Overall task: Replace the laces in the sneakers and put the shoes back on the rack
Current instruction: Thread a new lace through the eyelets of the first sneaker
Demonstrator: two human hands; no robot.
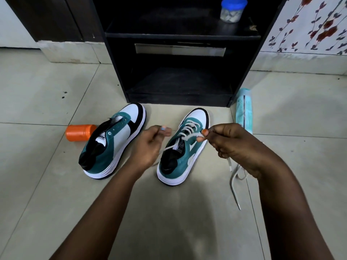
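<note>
Two hands pinch white lace (185,138) ends: left hand (150,145) and right hand (231,141) above the laced sneaker (180,160). Uneven pulling could unthread an eyelet; the unlaced sneaker (114,141) waits left of them.

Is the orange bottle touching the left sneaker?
Cannot tell. In the head view the orange bottle lies right beside the left sneaker, whose upper overlaps the bottle's end, hiding any gap.
</note>
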